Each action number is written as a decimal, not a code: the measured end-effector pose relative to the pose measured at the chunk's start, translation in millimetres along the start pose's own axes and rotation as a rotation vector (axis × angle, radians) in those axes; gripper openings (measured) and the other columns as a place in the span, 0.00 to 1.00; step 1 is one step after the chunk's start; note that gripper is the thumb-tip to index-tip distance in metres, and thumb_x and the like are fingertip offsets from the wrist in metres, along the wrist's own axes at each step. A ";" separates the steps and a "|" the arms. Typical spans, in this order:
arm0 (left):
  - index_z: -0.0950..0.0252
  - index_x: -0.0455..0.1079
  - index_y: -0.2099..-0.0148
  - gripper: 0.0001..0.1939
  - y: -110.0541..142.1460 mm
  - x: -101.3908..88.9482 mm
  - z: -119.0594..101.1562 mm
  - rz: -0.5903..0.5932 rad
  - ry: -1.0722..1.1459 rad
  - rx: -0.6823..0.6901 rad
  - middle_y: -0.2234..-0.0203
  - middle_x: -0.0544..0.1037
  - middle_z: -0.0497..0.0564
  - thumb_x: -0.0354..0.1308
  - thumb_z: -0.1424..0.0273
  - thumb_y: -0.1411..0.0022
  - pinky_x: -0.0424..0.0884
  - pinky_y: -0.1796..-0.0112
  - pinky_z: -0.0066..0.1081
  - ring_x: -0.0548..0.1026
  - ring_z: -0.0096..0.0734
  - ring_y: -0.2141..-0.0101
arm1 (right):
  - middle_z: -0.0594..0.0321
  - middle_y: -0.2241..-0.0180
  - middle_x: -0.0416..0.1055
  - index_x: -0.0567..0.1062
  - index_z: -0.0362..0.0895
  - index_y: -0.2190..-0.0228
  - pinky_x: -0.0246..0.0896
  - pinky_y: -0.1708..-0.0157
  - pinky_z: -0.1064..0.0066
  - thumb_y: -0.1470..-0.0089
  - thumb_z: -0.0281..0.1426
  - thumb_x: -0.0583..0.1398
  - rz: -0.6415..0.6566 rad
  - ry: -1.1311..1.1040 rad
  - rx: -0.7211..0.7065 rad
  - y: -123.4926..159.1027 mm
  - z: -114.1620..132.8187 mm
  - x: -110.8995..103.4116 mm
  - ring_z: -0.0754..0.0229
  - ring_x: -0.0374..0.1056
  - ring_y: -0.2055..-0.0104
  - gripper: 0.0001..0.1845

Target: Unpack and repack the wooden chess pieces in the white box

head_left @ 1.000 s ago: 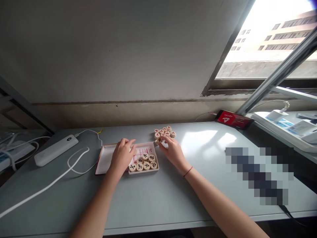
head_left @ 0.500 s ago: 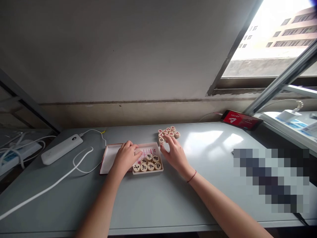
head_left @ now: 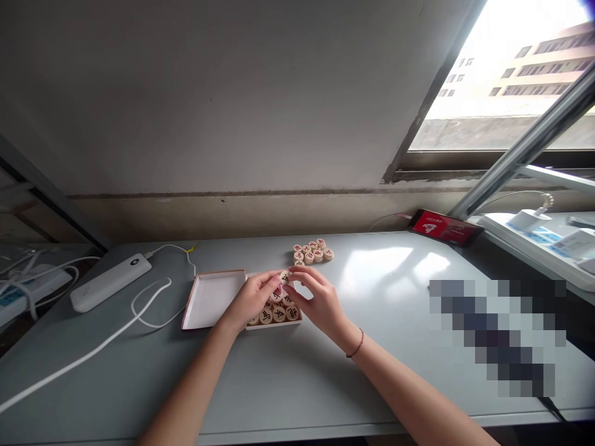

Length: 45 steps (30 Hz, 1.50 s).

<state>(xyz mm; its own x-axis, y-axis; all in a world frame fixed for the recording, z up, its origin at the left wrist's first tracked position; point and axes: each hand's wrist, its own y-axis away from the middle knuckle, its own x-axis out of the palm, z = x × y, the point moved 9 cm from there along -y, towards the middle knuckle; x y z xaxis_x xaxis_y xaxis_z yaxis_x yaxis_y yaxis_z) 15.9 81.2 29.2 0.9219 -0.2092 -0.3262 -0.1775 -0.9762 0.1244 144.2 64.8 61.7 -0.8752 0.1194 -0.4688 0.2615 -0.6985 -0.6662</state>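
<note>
A shallow white box [head_left: 274, 324] on the grey table [head_left: 288, 371] holds several round wooden chess pieces [head_left: 277, 314] with black characters. Its lid [head_left: 211, 298] lies just to its left. Both hands meet above the box. My right hand [head_left: 316, 298] pinches one wooden piece [head_left: 284, 276] at its fingertips. My left hand [head_left: 253, 296] has its fingertips curled against the same piece. A cluster of red-marked pieces [head_left: 312, 253] lies on the table just beyond the box.
A white power bank [head_left: 110, 282] with white cables [head_left: 139, 310] lies at the left. A red phone [head_left: 444, 227] leans at the back right near the window. A white tray with small devices [head_left: 539, 232] sits at the far right.
My right hand has come away from the red-marked cluster with a piece and moved left over the box. My left hand has slid right off the box's left part to meet it.
</note>
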 end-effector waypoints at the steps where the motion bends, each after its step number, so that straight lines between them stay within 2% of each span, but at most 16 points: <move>1: 0.62 0.71 0.46 0.24 -0.1 3.5 1.3 0.013 0.007 -0.012 0.66 0.79 0.50 0.47 0.56 0.35 0.71 0.64 0.29 0.75 0.33 0.64 | 0.56 0.58 0.74 0.73 0.47 0.62 0.69 0.59 0.65 0.40 0.31 0.57 -0.010 0.005 0.006 -0.5 -0.1 -1.4 0.58 0.71 0.58 0.05; 3: 0.63 0.71 0.45 0.24 -0.7 7.6 2.1 0.037 0.013 0.001 0.63 0.79 0.51 0.46 0.56 0.35 0.71 0.64 0.29 0.75 0.32 0.64 | 0.57 0.59 0.74 0.73 0.47 0.62 0.69 0.60 0.66 0.41 0.30 0.57 -0.014 0.020 0.011 -2.3 -1.0 -4.4 0.59 0.71 0.60 0.06; 5: 0.62 0.70 0.45 0.24 -1.3 3.7 2.4 0.018 -0.043 0.031 0.59 0.78 0.51 0.46 0.56 0.35 0.71 0.61 0.30 0.74 0.33 0.62 | 0.58 0.62 0.75 0.73 0.47 0.62 0.68 0.62 0.67 0.43 0.29 0.57 -0.026 0.067 0.042 -4.6 -7.8 -11.3 0.59 0.71 0.62 0.06; 8: 0.61 0.71 0.47 0.22 -1.5 -15.9 3.1 -0.111 -0.304 0.071 0.56 0.78 0.51 0.46 0.58 0.34 0.69 0.57 0.32 0.74 0.35 0.60 | 0.60 0.67 0.75 0.73 0.46 0.67 0.65 0.67 0.68 0.46 0.29 0.57 -0.011 0.231 0.183 -5.4 -35.6 -25.1 0.58 0.70 0.66 0.04; 10: 0.62 0.74 0.51 0.19 -1.3 -25.2 1.7 -0.171 -0.520 0.113 0.58 0.78 0.52 0.45 0.61 0.34 0.68 0.56 0.33 0.74 0.36 0.59 | 0.62 0.71 0.74 0.72 0.46 0.71 0.62 0.71 0.69 0.48 0.29 0.58 0.059 0.372 0.296 -2.4 -60.4 -30.3 0.58 0.68 0.69 0.02; 13: 0.60 0.76 0.59 0.18 -2.7 -23.8 5.6 -0.148 -0.748 0.129 0.62 0.79 0.52 0.44 0.65 0.34 0.66 0.55 0.36 0.73 0.39 0.59 | 0.63 0.74 0.73 0.72 0.47 0.74 0.59 0.73 0.69 0.48 0.29 0.58 0.195 0.498 0.380 4.6 -88.7 -27.7 0.57 0.68 0.70 0.04; 16: 0.60 0.76 0.64 0.19 -3.1 -15.9 12.4 -0.094 -0.845 0.086 0.62 0.78 0.52 0.43 0.66 0.33 0.64 0.55 0.38 0.72 0.40 0.58 | 0.62 0.71 0.74 0.73 0.47 0.73 0.59 0.72 0.70 0.45 0.30 0.57 0.247 0.494 0.358 7.9 -96.6 -20.5 0.58 0.68 0.69 0.06; 21: 0.60 0.75 0.68 0.18 0.8 -5.0 10.4 -0.036 -0.840 0.059 0.61 0.78 0.52 0.44 0.66 0.34 0.62 0.55 0.41 0.70 0.42 0.54 | 0.58 0.64 0.74 0.76 0.46 0.65 0.62 0.72 0.69 0.43 0.33 0.56 0.138 0.466 0.290 3.6 -81.6 -25.2 0.59 0.68 0.71 0.08; 27: 0.59 0.74 0.70 0.16 3.8 -0.7 5.4 -0.020 -0.782 0.064 0.63 0.79 0.50 0.48 0.63 0.36 0.60 0.53 0.45 0.69 0.43 0.55 | 0.59 0.67 0.73 0.75 0.46 0.66 0.64 0.71 0.69 0.42 0.32 0.55 0.108 0.318 0.227 -2.0 -54.6 -23.6 0.59 0.69 0.70 0.09; 30: 0.59 0.74 0.71 0.20 2.3 -5.0 7.1 -0.006 -0.754 0.079 0.63 0.79 0.51 0.44 0.63 0.34 0.61 0.52 0.44 0.69 0.42 0.55 | 0.58 0.67 0.74 0.75 0.46 0.66 0.66 0.67 0.68 0.42 0.30 0.55 0.148 0.231 0.163 -2.3 -41.0 -14.1 0.58 0.70 0.66 0.09; 32: 0.58 0.76 0.68 0.21 1.1 -15.4 7.0 -0.029 -0.732 0.086 0.62 0.79 0.51 0.42 0.62 0.34 0.62 0.52 0.43 0.69 0.42 0.55 | 0.58 0.64 0.75 0.75 0.47 0.63 0.67 0.62 0.66 0.41 0.29 0.54 0.207 0.167 0.080 -1.6 -27.6 -4.0 0.57 0.70 0.62 0.09; 35: 0.57 0.77 0.61 0.18 1.0 -35.6 6.4 -0.085 -0.722 0.060 0.59 0.78 0.51 0.45 0.64 0.36 0.63 0.51 0.40 0.69 0.42 0.53 | 0.58 0.59 0.75 0.75 0.47 0.58 0.66 0.57 0.62 0.39 0.29 0.54 0.326 0.105 -0.051 2.4 -5.4 13.7 0.56 0.68 0.58 0.12; 37: 0.56 0.78 0.61 0.16 2.2 -42.3 7.2 -0.089 -0.737 0.031 0.60 0.78 0.50 0.48 0.65 0.39 0.63 0.50 0.40 0.69 0.42 0.53 | 0.58 0.58 0.76 0.76 0.47 0.57 0.66 0.56 0.61 0.38 0.30 0.54 0.380 0.109 -0.099 5.4 4.2 22.3 0.56 0.68 0.57 0.12; 39: 0.55 0.79 0.65 0.13 4.0 -41.3 7.3 -0.082 -0.768 0.030 0.61 0.77 0.51 0.51 0.65 0.42 0.63 0.51 0.41 0.68 0.43 0.53 | 0.58 0.60 0.76 0.76 0.48 0.58 0.66 0.56 0.60 0.38 0.31 0.53 0.391 0.129 -0.111 6.7 7.4 25.7 0.55 0.68 0.57 0.12; 42: 0.55 0.78 0.71 0.11 6.5 -30.5 7.6 -0.059 -0.809 0.061 0.64 0.76 0.51 0.55 0.62 0.43 0.63 0.53 0.42 0.68 0.44 0.55 | 0.57 0.61 0.76 0.76 0.47 0.60 0.65 0.57 0.60 0.38 0.32 0.53 0.338 0.132 -0.084 5.0 3.1 21.1 0.56 0.68 0.59 0.11; 45: 0.55 0.77 0.71 0.10 7.9 -21.7 7.9 -0.038 -0.815 0.077 0.65 0.77 0.51 0.55 0.63 0.43 0.63 0.54 0.42 0.68 0.45 0.56 | 0.58 0.63 0.76 0.75 0.46 0.61 0.64 0.58 0.61 0.38 0.31 0.54 0.282 0.117 -0.053 2.5 -4.1 14.0 0.57 0.67 0.61 0.10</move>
<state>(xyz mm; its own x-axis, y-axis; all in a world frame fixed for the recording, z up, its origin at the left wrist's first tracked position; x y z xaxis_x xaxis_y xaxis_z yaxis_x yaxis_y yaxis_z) -8.2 77.6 29.8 0.3930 -0.1221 -0.9114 -0.2015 -0.9785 0.0442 134.3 67.6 51.1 -0.7130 0.0092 -0.7011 0.5108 -0.6780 -0.5285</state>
